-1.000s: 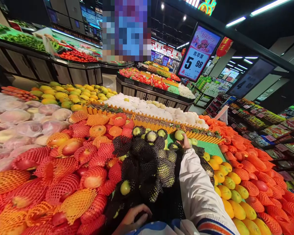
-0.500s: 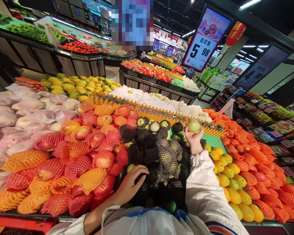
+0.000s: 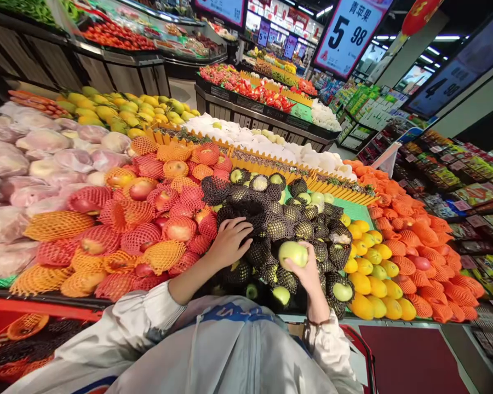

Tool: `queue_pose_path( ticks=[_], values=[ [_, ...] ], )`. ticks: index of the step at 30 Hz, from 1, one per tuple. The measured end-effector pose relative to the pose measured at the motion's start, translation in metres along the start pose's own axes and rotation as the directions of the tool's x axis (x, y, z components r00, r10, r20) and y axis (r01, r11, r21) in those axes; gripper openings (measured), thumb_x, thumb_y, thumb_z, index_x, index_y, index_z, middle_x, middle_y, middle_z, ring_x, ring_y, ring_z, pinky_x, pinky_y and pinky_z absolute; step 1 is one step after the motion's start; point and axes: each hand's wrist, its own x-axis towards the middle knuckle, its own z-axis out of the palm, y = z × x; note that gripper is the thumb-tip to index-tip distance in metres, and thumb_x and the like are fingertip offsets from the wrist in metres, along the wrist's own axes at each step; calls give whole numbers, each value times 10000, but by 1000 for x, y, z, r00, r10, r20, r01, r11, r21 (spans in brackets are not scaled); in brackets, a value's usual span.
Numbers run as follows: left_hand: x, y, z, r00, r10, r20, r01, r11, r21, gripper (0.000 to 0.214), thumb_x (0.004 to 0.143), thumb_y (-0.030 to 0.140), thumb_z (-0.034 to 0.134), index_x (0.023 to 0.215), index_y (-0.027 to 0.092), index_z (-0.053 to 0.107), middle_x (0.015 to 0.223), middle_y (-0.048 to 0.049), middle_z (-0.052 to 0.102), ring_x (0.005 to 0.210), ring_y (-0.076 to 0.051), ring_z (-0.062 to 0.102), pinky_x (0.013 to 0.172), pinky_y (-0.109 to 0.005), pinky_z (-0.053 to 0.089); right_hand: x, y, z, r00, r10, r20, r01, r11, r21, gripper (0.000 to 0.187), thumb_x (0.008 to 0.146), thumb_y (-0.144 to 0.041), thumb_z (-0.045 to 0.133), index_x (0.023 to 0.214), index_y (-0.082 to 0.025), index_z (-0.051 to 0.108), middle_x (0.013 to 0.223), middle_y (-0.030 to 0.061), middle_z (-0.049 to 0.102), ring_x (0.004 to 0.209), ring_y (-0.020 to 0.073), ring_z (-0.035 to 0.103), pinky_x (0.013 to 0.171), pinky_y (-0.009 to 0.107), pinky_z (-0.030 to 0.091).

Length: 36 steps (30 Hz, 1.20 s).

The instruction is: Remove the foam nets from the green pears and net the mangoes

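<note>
My right hand (image 3: 308,272) is closed around a bare green apple (image 3: 292,254), held just above the front of a heap of green apples in black foam nets (image 3: 271,230). My left hand (image 3: 229,241) lies on that heap a little further left, fingers curled over a netted apple at its edge. Both arms wear white sleeves. To the left of the heap lie red apples in red and orange nets (image 3: 139,224). Yellow fruit (image 3: 370,273) lies to its right.
An orange picket divider (image 3: 271,172) runs behind the heap, with white-wrapped fruit beyond. Pink-wrapped fruit (image 3: 33,164) fills the far left. Orange-netted fruit (image 3: 419,241) covers the right side. A price sign reading 5.98 (image 3: 347,33) hangs above. The red stand edge (image 3: 41,309) runs below.
My right hand has drawn the green apple back from the far end of the heap to its front. My left hand has slid further up onto the netted apples. The view has tilted down.
</note>
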Motion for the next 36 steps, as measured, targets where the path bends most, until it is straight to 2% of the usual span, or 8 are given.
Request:
queue_pose_path(
  ticks=[5, 9, 14, 18, 20, 24, 29, 36],
  values=[
    [12, -2, -2, 1000, -4, -18, 5, 998, 57, 242, 988, 300, 545, 999, 184, 757, 1588, -108, 498, 1481, -350, 375, 1177, -573, 323, -35, 4, 16, 975, -123, 185, 197, 864, -464, 703, 656, -396, 846, 1256, -258, 508, 1285, 95, 601, 1169, 319, 608, 1024, 479, 511],
    [15, -2, 1, 997, -53, 49, 49, 996, 73, 230, 978, 307, 582, 1050, 198, 772, 1397, -115, 676, 1426, -369, 456, 1199, -679, 183, -44, 11, 28, 956, -83, 282, 250, 736, -629, 811, 653, -342, 814, 1382, -226, 479, 1317, 125, 617, 1166, 355, 577, 1007, 470, 500],
    [6, 3, -14, 981, 35, -189, -53, 994, -92, 287, 1009, 331, 553, 1223, 223, 712, 1431, -101, 640, 1345, -283, 546, 1189, -535, 296, -55, 19, 40, 961, -91, 261, 251, 680, -689, 720, 681, -472, 823, 1296, -201, 565, 1192, 136, 689, 1086, 360, 575, 925, 450, 461],
    [-6, 5, -22, 948, -49, -315, -69, 934, -352, 108, 929, 320, 677, 973, 222, 666, 1037, -45, 701, 1147, -241, 618, 1009, -385, 472, -68, 43, 49, 949, -236, 211, 315, 655, -686, 636, 780, -479, 776, 1307, -172, 596, 1311, 150, 673, 1166, 345, 569, 943, 428, 398],
    [-12, 3, -19, 943, -141, -301, -25, 873, -487, 148, 891, 295, 714, 876, 224, 586, 887, -1, 626, 976, -199, 626, 886, -319, 495, -75, 61, 55, 936, -286, 205, 343, 617, -708, 611, 829, -453, 746, 1351, -181, 586, 1400, 165, 634, 1226, 338, 561, 975, 429, 361],
    [-24, -5, -8, 918, -305, -253, 89, 781, -618, 177, 863, 279, 717, 930, 222, 564, 899, 8, 586, 857, -162, 582, 779, -272, 468, -81, 81, 61, 931, -265, 252, 365, 634, -681, 589, 878, -466, 690, 1388, -199, 566, 1473, 179, 584, 1300, 331, 551, 991, 429, 322],
    [-42, -14, -7, 919, -350, -182, 170, 767, -618, 249, 889, 319, 713, 1100, 222, 621, 1084, -31, 620, 989, -182, 594, 856, -290, 454, -77, 53, 50, 947, -250, 201, 320, 730, -603, 683, 779, -566, 736, 1298, -143, 601, 1286, 166, 674, 1160, 334, 594, 973, 430, 346],
    [-65, -20, -9, 911, -413, -7, 283, 636, -718, 428, 840, 357, 785, 1203, 236, 591, 1134, -32, 620, 944, -179, 618, 846, -293, 497, -71, 25, 48, 944, -129, 303, 322, 546, -773, 702, 729, -453, 798, 1379, -246, 628, 1131, 142, 634, 1060, 359, 524, 958, 504, 323]
  ],
)
